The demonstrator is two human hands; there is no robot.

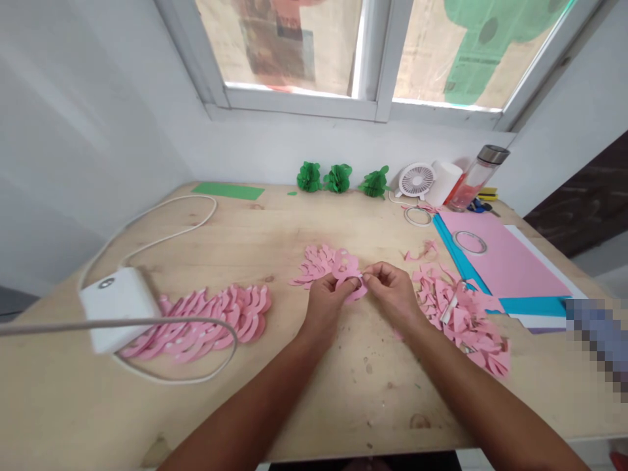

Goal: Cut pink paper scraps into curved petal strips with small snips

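Note:
My left hand [326, 302] pinches a pink paper flower cutout [345, 263] above the middle of the table. From the other side, my right hand [390, 288] closes finger and thumb on the cutout's right edge. Just behind my left hand lies a small pile of pink paper cutouts [314, 261]. A longer row of overlapping pink paper cutouts [210, 320] spreads out to the left. Pink paper scraps [466, 314] are heaped to the right of my right forearm.
A white power bank [118, 307] with a looping cable [171, 379] sits at the left. Green paper pompoms [337, 178] line the wall. At the right are a small fan [417, 180], a glass bottle [478, 176], a tape ring [470, 243] and pink sheets [515, 261].

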